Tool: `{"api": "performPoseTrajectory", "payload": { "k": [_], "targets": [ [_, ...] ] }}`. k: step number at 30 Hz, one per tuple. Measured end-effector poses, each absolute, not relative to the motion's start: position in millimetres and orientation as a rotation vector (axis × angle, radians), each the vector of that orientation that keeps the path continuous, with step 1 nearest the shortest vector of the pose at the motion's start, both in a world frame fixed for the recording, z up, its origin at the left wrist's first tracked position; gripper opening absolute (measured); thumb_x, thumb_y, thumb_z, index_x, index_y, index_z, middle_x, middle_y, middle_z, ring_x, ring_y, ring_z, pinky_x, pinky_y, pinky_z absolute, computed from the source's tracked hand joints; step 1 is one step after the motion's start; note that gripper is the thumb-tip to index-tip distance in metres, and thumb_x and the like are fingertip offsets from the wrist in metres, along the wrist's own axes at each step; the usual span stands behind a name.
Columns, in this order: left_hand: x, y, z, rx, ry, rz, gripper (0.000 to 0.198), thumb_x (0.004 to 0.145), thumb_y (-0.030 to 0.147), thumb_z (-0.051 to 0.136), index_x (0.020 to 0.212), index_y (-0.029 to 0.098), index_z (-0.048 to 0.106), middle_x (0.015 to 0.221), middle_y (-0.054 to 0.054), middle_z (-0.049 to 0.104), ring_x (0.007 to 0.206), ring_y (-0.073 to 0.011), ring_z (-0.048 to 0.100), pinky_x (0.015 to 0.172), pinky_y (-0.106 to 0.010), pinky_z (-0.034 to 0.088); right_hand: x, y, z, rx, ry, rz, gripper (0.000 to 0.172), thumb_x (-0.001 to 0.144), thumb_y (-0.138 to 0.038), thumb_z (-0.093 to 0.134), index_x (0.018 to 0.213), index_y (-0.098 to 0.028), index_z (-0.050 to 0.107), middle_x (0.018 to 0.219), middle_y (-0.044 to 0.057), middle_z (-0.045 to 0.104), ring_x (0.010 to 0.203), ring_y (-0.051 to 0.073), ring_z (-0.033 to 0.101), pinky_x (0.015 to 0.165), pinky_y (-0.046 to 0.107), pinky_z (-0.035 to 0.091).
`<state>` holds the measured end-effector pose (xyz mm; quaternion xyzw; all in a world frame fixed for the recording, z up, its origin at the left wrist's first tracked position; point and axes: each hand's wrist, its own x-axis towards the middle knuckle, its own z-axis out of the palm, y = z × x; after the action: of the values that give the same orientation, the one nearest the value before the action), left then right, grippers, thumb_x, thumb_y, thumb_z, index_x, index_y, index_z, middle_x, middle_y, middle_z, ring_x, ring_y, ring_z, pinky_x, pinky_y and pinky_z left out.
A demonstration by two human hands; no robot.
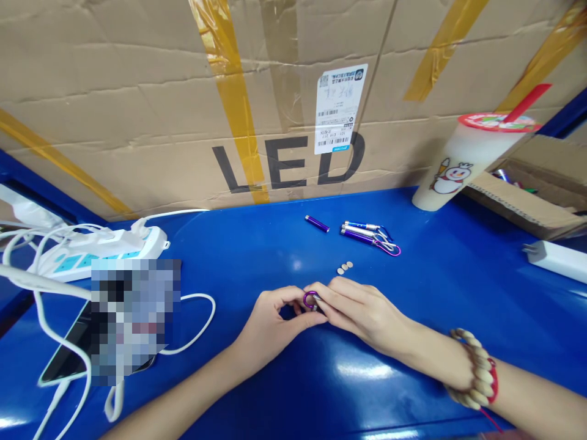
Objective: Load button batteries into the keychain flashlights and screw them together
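Note:
My left hand (270, 324) and my right hand (367, 308) meet over the blue table, fingertips pinched together. Between them shows a purple carabiner clip (309, 294) with a small metal part; the fingers hide the rest. Just beyond the right hand, three small round button batteries (345, 267) lie in a slanting row. Farther back rests a short purple metal tube (317, 223). To its right lies a bundle of slim penlights (360, 233), blue, silver and purple, with clips at their ends.
A large cardboard box (174, 122) walls off the back. At the right stand a drink cup (468, 159) with a red straw, an open carton (518, 208) and a white adapter (557, 261). At the left are a power strip (105, 247), white cables and a phone (73, 342), partly blurred out.

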<state>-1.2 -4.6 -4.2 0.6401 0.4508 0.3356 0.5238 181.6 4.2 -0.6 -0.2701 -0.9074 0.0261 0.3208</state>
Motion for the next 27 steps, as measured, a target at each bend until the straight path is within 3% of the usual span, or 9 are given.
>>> {"api": "performPoseTrajectory", "payload": {
  "k": [5, 10, 19, 27],
  "targets": [
    [-1, -4, -5, 1.612, 1.053, 0.829, 0.015, 0.068, 0.024, 0.072, 0.064, 0.013, 0.063, 0.064, 0.001, 0.059, 0.062, -0.0099, 0.050, 0.061, -0.022, 0.039, 183, 4, -3, -0.681, -2.372, 0.101, 0.029, 0.096, -0.026, 0.035, 0.100, -0.009, 0.057, 0.066, 0.002, 0.047, 0.058, 0.010, 0.044, 0.050, 0.021, 0.037],
    [5, -9, -5, 1.795, 0.969, 0.744, 0.009, 0.066, 0.019, 0.075, 0.073, 0.015, 0.070, 0.072, 0.000, 0.065, 0.070, -0.0119, 0.057, 0.069, -0.023, 0.043, 187, 9, -5, -0.768, -2.305, 0.188, 0.026, 0.096, -0.022, 0.035, 0.111, -0.011, 0.052, 0.079, 0.004, 0.055, 0.067, 0.010, 0.052, 0.060, 0.021, 0.042],
    [-11, 11, -14, 2.217, 1.123, 0.854, 0.013, 0.075, 0.018, 0.067, 0.088, 0.020, 0.070, 0.074, -0.001, 0.066, 0.076, -0.0146, 0.057, 0.073, -0.026, 0.046, 219, 49, -6, -1.451, -2.357, 0.163, 0.030, 0.094, -0.027, 0.037, 0.110, -0.012, 0.057, 0.091, 0.010, 0.061, 0.085, 0.020, 0.059, 0.076, 0.031, 0.046],
    [-11, 14, -13, 2.404, 1.140, 0.731, 0.016, 0.082, 0.029, 0.060, 0.090, 0.019, 0.069, 0.077, -0.003, 0.065, 0.078, -0.0156, 0.053, 0.074, -0.028, 0.045, 229, 47, 0, -1.688, -2.365, -0.113, 0.027, 0.090, -0.035, 0.046, 0.102, -0.020, 0.066, 0.101, 0.007, 0.059, 0.090, 0.019, 0.058, 0.065, 0.028, 0.046]
  ]
}}
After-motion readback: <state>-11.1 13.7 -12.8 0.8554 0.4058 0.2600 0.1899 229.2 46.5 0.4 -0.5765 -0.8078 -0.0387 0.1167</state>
